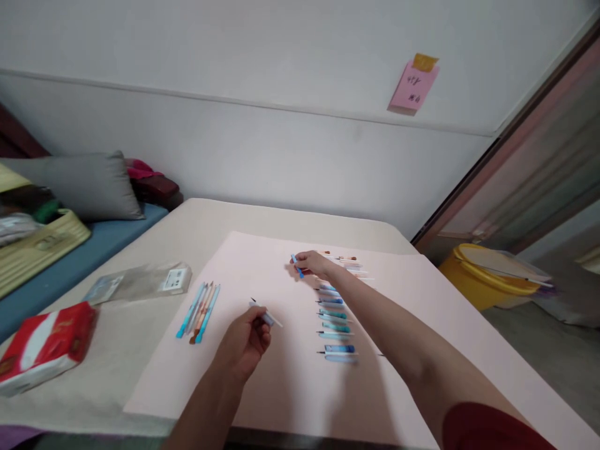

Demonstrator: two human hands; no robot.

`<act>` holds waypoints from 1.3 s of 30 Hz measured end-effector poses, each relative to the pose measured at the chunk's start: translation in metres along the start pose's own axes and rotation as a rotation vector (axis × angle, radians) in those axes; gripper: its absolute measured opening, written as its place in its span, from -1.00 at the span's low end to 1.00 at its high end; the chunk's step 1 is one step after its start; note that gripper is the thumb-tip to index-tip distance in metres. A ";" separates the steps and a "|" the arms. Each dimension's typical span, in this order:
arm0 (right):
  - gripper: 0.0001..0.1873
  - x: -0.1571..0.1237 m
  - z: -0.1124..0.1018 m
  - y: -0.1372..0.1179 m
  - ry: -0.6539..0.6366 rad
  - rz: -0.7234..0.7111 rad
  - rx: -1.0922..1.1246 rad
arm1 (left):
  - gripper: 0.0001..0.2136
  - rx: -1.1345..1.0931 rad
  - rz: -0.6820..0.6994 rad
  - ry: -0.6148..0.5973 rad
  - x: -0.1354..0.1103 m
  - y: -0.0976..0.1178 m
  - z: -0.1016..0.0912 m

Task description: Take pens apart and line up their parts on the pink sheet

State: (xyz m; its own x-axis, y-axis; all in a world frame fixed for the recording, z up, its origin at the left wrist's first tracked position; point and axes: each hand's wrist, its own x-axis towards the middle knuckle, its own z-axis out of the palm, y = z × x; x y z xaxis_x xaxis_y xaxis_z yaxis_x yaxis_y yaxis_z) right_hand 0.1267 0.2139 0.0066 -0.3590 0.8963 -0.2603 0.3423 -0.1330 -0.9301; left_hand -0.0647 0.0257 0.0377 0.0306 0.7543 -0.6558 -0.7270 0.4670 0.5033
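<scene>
My left hand (246, 344) is closed on a thin white stick with a dark tip (267, 314), held just above the pale pink sheet (262, 381). Further out over the sheet, my right hand (313, 264) pinches a small blue piece (297, 265). Right of that hand runs a row of several small blue and brownish brush-like sticks (334, 319), laid side by side down the sheet. A bundle of blue and brown sticks (199, 311) lies to the left of my left hand.
A clear plastic packet (140, 282) and a red tissue pack (44, 347) lie on the beige table (197, 219) at left. A bed with a grey pillow (79, 184) is behind. A yellow tub (487, 275) stands on the floor at right; a pink note (413, 84) hangs on the wall.
</scene>
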 end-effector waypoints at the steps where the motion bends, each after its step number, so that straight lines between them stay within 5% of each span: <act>1: -0.88 0.011 -0.006 -0.001 -0.011 0.002 -0.036 | -0.87 0.002 -0.004 0.007 0.001 0.001 0.000; 13: -0.81 0.128 -0.049 0.005 -0.082 -0.003 -0.664 | -0.90 0.051 -0.039 0.086 0.013 0.001 0.004; 24: -0.71 0.173 -0.053 0.029 -0.061 -0.066 -0.877 | -0.93 0.056 -0.120 0.112 0.027 -0.010 0.006; 32: -0.74 0.169 -0.037 0.025 -0.016 -0.107 -0.905 | -0.94 0.045 -0.116 0.109 0.026 -0.010 0.009; 39: -0.83 0.111 -0.011 -0.010 0.043 -0.150 -0.799 | -0.92 0.047 -0.089 0.089 0.022 -0.006 0.007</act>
State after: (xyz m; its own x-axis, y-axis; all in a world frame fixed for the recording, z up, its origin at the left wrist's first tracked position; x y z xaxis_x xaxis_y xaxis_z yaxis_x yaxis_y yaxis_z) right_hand 0.0926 0.3193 -0.0104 -0.4227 0.8980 -0.1224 0.8153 0.3177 -0.4840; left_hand -0.0547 0.0427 0.0240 0.0314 0.6658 -0.7454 -0.6914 0.5530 0.4649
